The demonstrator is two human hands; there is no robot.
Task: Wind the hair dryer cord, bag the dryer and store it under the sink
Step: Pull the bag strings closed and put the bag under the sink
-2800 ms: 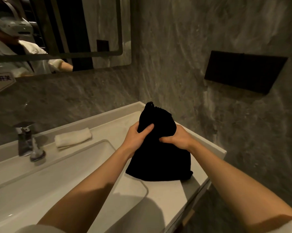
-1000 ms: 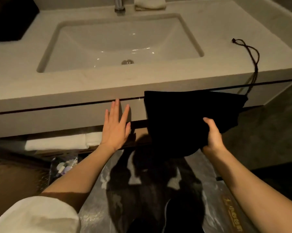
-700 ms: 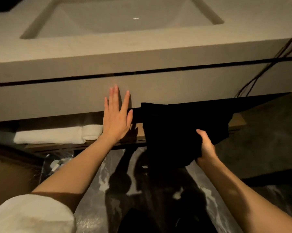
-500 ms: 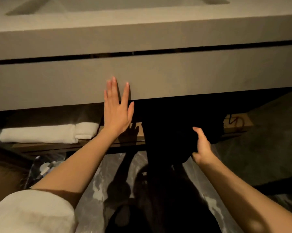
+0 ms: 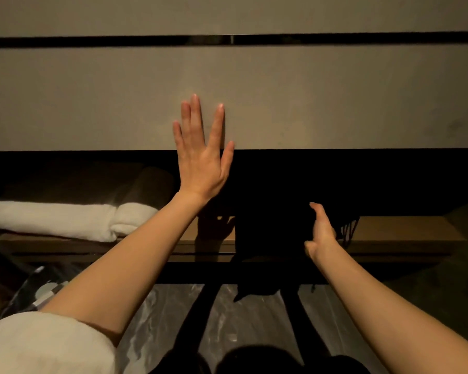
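The black drawstring bag [image 5: 270,233], with the dryer hidden inside, rests on the wooden shelf [image 5: 403,230] under the sink, and its lower corner hangs over the shelf's front edge. My right hand [image 5: 322,233] grips the bag's right side, thumb up, with the fingers lost in the dark cloth. The bag's drawstring [image 5: 347,232] dangles just right of that hand. My left hand [image 5: 200,160] lies flat with spread fingers against the beige vanity front panel [image 5: 335,98], holding nothing.
Rolled white towels [image 5: 60,220] lie on the shelf's left part. A clear plastic-wrapped bundle [image 5: 38,290] sits low at the left. Below the shelf is glossy marbled floor [image 5: 241,319] with my shadow on it. The shelf's right end shows bare wood.
The bag went from the counter down past the vanity front and onto the shelf. The view dropped and moved closer. My left hand stayed pressed on the panel.
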